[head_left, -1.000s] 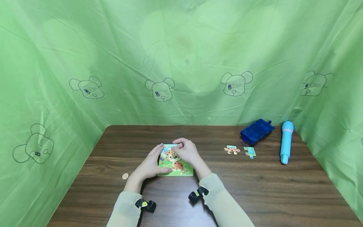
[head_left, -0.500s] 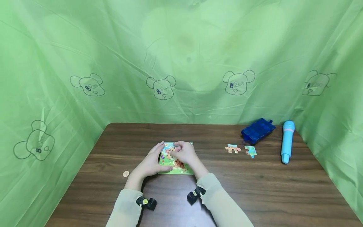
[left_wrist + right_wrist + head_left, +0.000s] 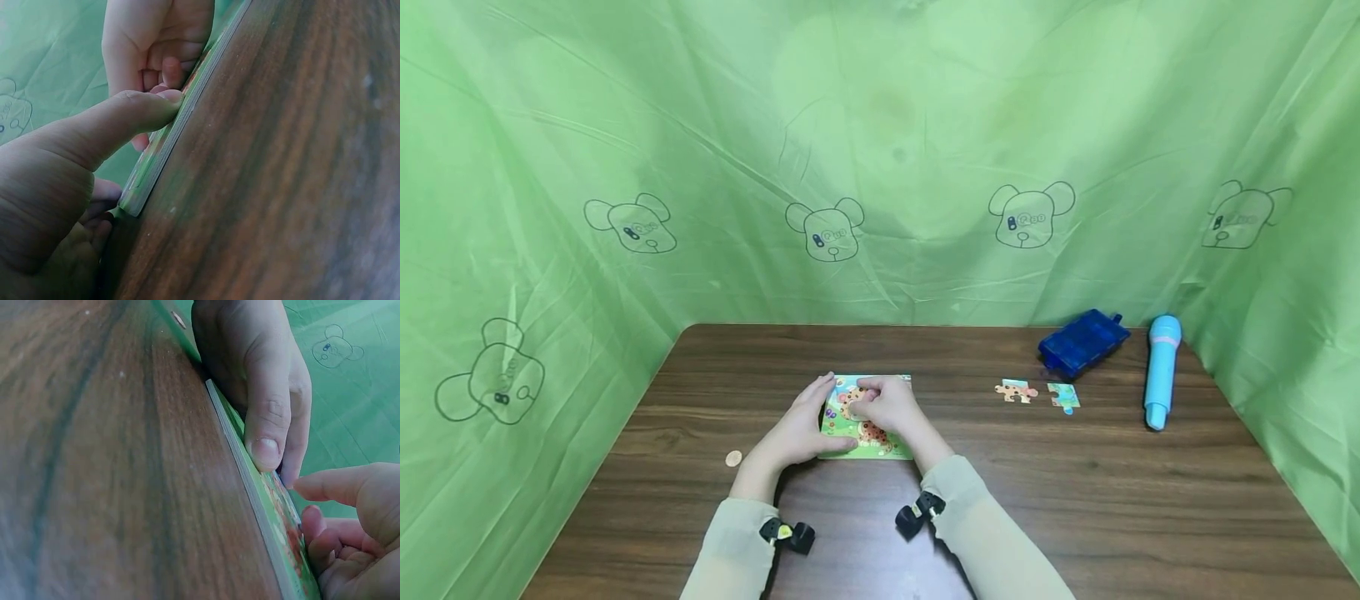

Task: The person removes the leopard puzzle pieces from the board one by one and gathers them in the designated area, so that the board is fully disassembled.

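Observation:
A picture puzzle (image 3: 872, 449) showing a spotted cartoon leopard cub lies flat near the middle of the wooden table. Along its left edge lie the fingers of my left hand (image 3: 797, 429); the straight thumb rests on its front part. My right hand (image 3: 891, 410) is over the upper right of the picture, with thumb and index finger on or just above the cub's head. In the right wrist view some of that hand's fingers (image 3: 324, 547) are curled beside the puzzle (image 3: 281, 528). Whether a piece is between its fingertips is hidden.
Two loose jigsaw pieces (image 3: 1017, 391) lie to the right of the puzzle. Behind them sits a blue translucent box (image 3: 1084, 342), with a light-blue toy microphone (image 3: 1162, 371) beside it. A small round disc (image 3: 733, 458) lies left of my left wrist. Green cloth surrounds the table.
My right hand has moved slightly down and left over the picture, so its fingers now cover more of the cub's head. The left hand has stayed at the puzzle's left edge.

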### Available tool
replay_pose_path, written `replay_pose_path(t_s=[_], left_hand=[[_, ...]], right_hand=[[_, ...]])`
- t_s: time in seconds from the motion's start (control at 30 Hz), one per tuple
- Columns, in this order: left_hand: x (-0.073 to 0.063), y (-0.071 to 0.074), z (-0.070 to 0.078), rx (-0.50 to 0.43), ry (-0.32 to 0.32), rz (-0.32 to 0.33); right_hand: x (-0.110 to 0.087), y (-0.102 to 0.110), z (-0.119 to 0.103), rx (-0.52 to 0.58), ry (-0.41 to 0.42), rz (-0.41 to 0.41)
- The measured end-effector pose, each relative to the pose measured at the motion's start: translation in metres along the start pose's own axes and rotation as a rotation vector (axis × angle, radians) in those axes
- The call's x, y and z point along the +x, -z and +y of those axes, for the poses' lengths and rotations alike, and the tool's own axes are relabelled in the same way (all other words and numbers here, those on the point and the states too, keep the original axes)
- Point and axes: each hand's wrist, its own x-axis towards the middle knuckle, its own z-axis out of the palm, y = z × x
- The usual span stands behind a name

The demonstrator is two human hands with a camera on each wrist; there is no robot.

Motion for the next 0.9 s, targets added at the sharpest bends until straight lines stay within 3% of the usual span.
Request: replay_pose_path(t_s=[0.17,0.57,0.9], left_hand=[[0.0015,-0.0004,-0.0001,0.010,-0.012,-0.003],[-0.0004,-0.0007,-0.0030,0.026,-0.002,-0.016],[0.0011,0.0003,-0.0016,0.022,-0.007,-0.008]], right_hand=[[-0.0012,-0.0011,-0.0014,-0.027,-0.004,-0.010],[-0.0051,-0.0041,-0.0033,0.045,-0.011,-0.062],[-0.0056,-0.0059,-0.0084,0.117,-0.067,0.001]])
